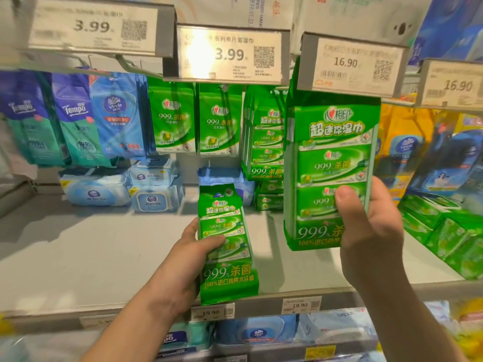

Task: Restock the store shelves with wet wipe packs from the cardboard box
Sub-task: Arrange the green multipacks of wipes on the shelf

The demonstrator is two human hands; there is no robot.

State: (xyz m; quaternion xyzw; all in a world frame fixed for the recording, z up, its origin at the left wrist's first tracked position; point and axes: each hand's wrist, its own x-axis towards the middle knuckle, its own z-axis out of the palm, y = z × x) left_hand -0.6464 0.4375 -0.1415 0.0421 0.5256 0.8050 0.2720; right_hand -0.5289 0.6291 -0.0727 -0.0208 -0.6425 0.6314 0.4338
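My right hand (371, 228) grips a tall green wet wipe multipack (329, 163) by its lower right corner and holds it up right under the 16.90 price tag (350, 67). Its top edge is hidden behind that tag. My left hand (190, 254) grips a second green multipack (226, 246) upright over the front of the grey shelf (91, 252). More green multipacks of the same kind (264, 142) hang on a hook just left of the raised pack. The cardboard box is out of view.
Smaller green packs (172, 118) and blue and purple packs (78, 118) hang further left. Blue lidded wipe packs (154, 189) lie at the back of the shelf, and green packs (444, 228) are stacked at its right. Yellow and blue bags (418, 150) hang at the far right.
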